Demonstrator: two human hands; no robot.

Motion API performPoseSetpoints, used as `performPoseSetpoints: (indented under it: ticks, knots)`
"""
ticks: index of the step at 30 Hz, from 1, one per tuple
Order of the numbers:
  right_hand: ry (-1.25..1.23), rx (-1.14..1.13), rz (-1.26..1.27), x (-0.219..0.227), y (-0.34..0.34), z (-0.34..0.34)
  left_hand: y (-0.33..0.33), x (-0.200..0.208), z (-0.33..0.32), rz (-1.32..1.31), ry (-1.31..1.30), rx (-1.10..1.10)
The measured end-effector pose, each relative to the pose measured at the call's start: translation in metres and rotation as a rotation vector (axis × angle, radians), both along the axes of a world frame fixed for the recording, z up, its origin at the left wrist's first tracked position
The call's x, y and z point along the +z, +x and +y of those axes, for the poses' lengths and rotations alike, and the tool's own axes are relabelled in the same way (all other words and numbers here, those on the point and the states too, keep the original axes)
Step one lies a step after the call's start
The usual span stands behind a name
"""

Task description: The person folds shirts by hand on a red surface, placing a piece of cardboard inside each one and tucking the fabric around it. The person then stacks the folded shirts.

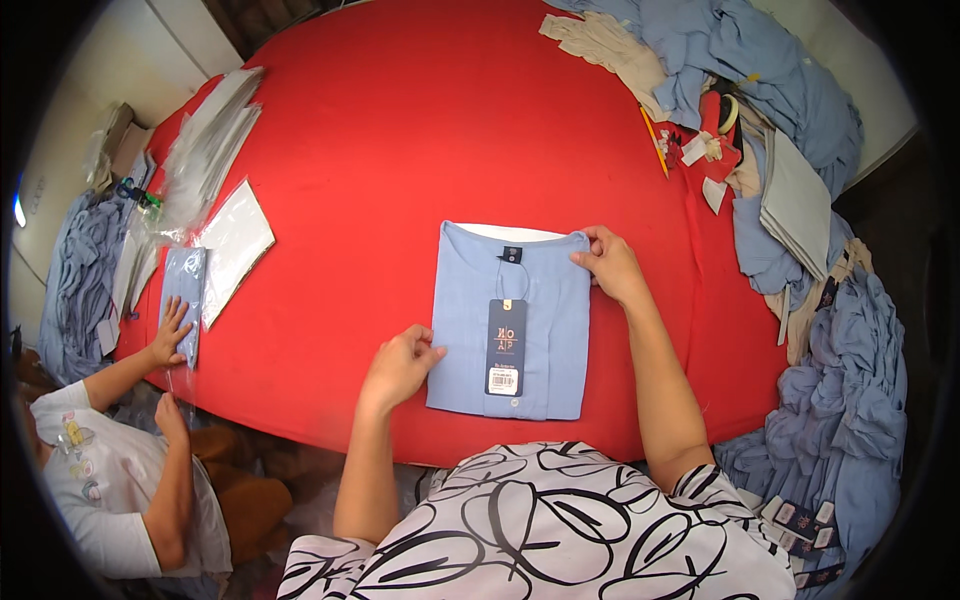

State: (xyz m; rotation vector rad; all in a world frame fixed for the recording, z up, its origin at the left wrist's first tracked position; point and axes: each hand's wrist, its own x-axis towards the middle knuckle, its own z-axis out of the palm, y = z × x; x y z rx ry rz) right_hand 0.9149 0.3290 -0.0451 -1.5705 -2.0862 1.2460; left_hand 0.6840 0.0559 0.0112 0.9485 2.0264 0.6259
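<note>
A neatly folded light-blue shirt [555,330] lies flat on the red cloth in front of me, its neckline away from me. A dark hang tag [506,345] on a thin loop rests on its front, and a white edge shows behind the collar. My right hand [612,264] pinches the shirt's far right corner between thumb and fingers. At the left edge, my left hand [400,366] is closed, with thumb and forefinger at the fabric's side; the other fingers curl underneath.
To my left, a co-worker's hand [172,330] presses on a bagged blue garment [186,275]. Clear plastic bags [210,140] and a white sheet [238,240] lie beyond. Heaped blue garments [835,370], a stack of white sheets [797,205] and a pencil [655,140] sit along the right.
</note>
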Motion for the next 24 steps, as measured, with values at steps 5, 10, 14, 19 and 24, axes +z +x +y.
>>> performPoseSetpoints:
  ticks: [5,10,14,19,24]
  knots:
    - [0.02,0.04,-0.033,0.017,-0.002,-0.001,-0.022,0.012,0.054,0.314,0.097,0.065]
    - [0.307,0.105,-0.047,0.021,-0.011,-0.01,-0.057,-0.021,0.126,-0.093,0.175,0.128]
    - [0.258,0.147,0.009,0.029,-0.006,-0.013,-0.053,-0.011,0.134,-0.086,0.272,0.155]
    - [0.029,0.161,0.154,0.025,-0.034,0.02,-0.083,-0.021,0.151,-0.259,0.388,0.201]
    - [0.426,0.314,0.216,0.054,-0.161,0.088,-0.192,-0.011,0.224,0.157,0.548,0.287]
